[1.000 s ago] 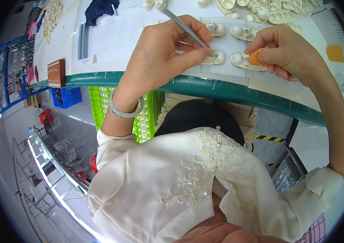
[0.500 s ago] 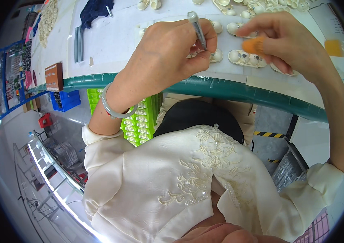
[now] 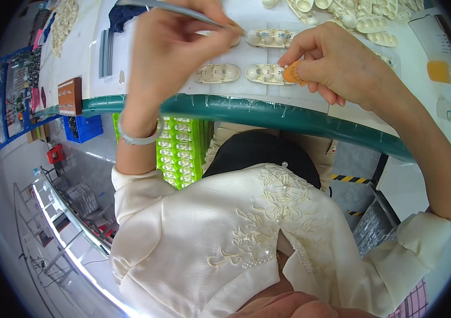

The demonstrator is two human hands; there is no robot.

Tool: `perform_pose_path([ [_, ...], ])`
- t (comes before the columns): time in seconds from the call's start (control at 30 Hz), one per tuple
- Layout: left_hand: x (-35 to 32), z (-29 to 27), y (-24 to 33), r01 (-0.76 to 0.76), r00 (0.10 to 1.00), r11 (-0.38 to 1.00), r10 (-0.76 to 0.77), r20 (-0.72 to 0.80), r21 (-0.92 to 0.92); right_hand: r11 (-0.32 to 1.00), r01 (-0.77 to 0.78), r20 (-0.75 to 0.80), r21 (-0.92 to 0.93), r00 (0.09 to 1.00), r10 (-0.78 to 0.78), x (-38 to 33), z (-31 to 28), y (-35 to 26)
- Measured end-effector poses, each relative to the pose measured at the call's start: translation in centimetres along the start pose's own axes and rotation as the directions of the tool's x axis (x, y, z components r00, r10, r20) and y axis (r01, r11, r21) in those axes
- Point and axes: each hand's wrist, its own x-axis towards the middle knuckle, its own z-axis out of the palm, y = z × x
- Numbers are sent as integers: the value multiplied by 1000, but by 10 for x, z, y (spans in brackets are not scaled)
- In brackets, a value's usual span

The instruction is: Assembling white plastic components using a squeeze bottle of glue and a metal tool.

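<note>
My left hand (image 3: 175, 50), blurred by motion, pinches a slim grey pair of tweezers (image 3: 188, 11) with a pointed tip. That tip hovers just left of a far cream oval casing (image 3: 271, 37) with round cups in it. My right hand (image 3: 337, 63) wears an orange finger cot (image 3: 293, 73) on its thumb. Its thumb and forefinger close on the right end of a nearer cream casing (image 3: 264, 73), which lies on the table; the fingertips hide that end. Another cream casing (image 3: 217, 73) lies to its left, by my left wrist.
Loose cream casings (image 3: 358, 16) are heaped at the far right, near an orange-filled container (image 3: 441, 72). Grey strips (image 3: 106, 53), a dark blue cloth (image 3: 122, 17) and a brown block (image 3: 70, 96) lie left. A green padded edge (image 3: 268, 113) borders the table.
My left hand has swung left and away from me, its tweezers tilting from upright to nearly flat. My right hand has moved left and down onto the nearer casing's end.
</note>
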Motion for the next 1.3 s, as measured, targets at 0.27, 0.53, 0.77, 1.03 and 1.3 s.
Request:
perform_pose_path([
  [0.27, -22, 23, 6, 53, 996, 996, -59, 74, 73, 996, -80, 51, 26, 996, 79, 0, -8, -5],
  [0.53, -16, 36, 5, 34, 997, 972, -49, 60, 233, 997, -68, 3, 31, 998, 68, -1, -5, -4],
  [0.77, -19, 43, 1, -151, 987, 924, 158, 9, 350, 1000, 13, 26, -8, 1000, -13, -1, -8, -7],
  [1.03, -21, 41, 10, -32, 997, 929, 2, 79, 368, 999, 43, 66, -17, 997, -42, 10, 2, -10],
  [1.3, -26, -12, 4, -51, 983, 999, 53, -177, 18, 998, -65, 84, 21, 994, 63, 16, -1, -11],
])
